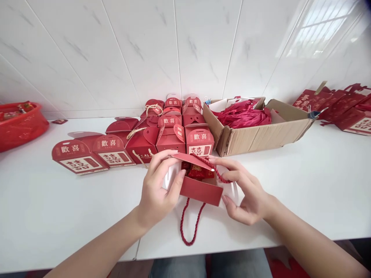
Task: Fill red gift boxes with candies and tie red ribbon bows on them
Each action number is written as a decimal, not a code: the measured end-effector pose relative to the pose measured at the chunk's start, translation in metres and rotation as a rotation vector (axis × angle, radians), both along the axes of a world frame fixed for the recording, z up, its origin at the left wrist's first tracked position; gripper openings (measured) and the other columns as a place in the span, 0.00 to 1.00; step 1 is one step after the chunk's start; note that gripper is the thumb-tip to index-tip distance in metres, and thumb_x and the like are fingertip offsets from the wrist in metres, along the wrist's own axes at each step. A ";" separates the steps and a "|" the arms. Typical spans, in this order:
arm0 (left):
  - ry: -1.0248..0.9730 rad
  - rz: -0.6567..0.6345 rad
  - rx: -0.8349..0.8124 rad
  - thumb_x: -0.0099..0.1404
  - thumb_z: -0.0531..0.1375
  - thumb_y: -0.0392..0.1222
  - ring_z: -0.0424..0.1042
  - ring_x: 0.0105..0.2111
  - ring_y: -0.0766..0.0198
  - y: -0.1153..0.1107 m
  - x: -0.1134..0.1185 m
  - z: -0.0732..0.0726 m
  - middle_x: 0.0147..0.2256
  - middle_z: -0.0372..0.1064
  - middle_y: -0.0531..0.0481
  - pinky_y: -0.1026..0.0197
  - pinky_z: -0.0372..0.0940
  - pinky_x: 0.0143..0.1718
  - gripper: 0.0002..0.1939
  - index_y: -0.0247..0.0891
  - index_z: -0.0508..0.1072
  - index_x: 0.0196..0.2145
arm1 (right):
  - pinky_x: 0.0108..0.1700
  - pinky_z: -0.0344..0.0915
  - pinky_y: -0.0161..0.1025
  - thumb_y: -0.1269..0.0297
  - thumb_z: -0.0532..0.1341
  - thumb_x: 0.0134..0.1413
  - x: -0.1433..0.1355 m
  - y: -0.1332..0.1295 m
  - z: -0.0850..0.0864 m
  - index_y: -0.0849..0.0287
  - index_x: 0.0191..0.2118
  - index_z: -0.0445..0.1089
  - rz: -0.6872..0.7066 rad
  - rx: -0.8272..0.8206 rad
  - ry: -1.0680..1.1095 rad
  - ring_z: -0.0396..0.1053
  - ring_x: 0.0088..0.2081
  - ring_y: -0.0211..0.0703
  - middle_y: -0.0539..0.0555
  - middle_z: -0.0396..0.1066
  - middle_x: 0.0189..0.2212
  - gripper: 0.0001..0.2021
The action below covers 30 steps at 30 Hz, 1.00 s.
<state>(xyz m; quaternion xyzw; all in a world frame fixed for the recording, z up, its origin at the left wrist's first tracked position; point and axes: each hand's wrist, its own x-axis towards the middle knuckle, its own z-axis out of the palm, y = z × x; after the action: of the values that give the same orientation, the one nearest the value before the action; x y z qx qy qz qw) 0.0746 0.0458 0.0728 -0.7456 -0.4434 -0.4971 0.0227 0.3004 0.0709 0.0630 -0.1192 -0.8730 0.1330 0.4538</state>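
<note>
A red paper gift box [202,190] with its top partly open is between my hands, near the front of the white table. Red wrapped sweets [197,172] show inside it. My left hand [160,185] grips the box's left side, thumb on the near edge and fingers at the far flap. My right hand [246,189] is at the right side, with fingers by the far cord and the thumb at the near right corner. One twisted red cord handle [189,243] hangs down in front; the other lies across the far flap. White inner flaps stick out on both sides.
Several red gift boxes [113,150] stand in rows behind my hands. A cardboard box [249,139] with red ribbons [243,114] is at the back right. Red bags [344,108] stand at far right, a red plastic basin [23,125] at far left. A tiled wall [150,50] rises behind.
</note>
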 end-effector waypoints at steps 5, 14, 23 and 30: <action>-0.081 0.007 -0.069 0.60 0.57 0.30 0.65 0.46 0.61 -0.007 0.005 0.003 0.45 0.62 0.46 0.55 0.61 0.52 0.12 0.38 0.67 0.42 | 0.55 0.62 0.55 0.80 0.55 0.38 -0.001 -0.004 0.000 0.64 0.51 0.58 0.018 0.053 -0.013 0.58 0.59 0.59 0.70 0.56 0.57 0.28; -0.037 -0.375 -0.285 0.47 0.54 0.31 0.50 0.57 0.48 -0.012 -0.007 0.002 0.52 0.51 0.40 0.42 0.52 0.58 0.37 0.37 0.55 0.57 | 0.62 0.53 0.56 0.76 0.58 0.41 0.007 0.002 -0.007 0.64 0.67 0.41 -0.036 0.073 0.001 0.48 0.64 0.56 0.64 0.54 0.62 0.44; -0.161 -0.617 -0.437 0.44 0.55 0.31 0.56 0.55 0.44 -0.001 -0.010 -0.008 0.56 0.50 0.41 0.39 0.55 0.56 0.47 0.43 0.46 0.62 | 0.64 0.48 0.56 0.76 0.55 0.43 0.007 0.005 -0.005 0.62 0.67 0.40 0.021 0.040 -0.015 0.43 0.66 0.55 0.56 0.45 0.66 0.43; -0.167 -0.623 -0.486 0.47 0.59 0.35 0.53 0.58 0.42 -0.001 -0.009 -0.008 0.58 0.49 0.41 0.38 0.56 0.55 0.46 0.46 0.45 0.62 | 0.63 0.49 0.57 0.76 0.55 0.43 0.009 0.003 -0.004 0.61 0.67 0.38 0.017 0.048 -0.030 0.41 0.66 0.55 0.59 0.45 0.66 0.44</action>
<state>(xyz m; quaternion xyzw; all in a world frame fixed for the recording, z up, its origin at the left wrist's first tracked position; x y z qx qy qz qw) 0.0651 0.0446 0.0644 -0.7850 -0.3013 -0.4195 -0.3419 0.3092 0.0741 0.0590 -0.1025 -0.8836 0.1141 0.4425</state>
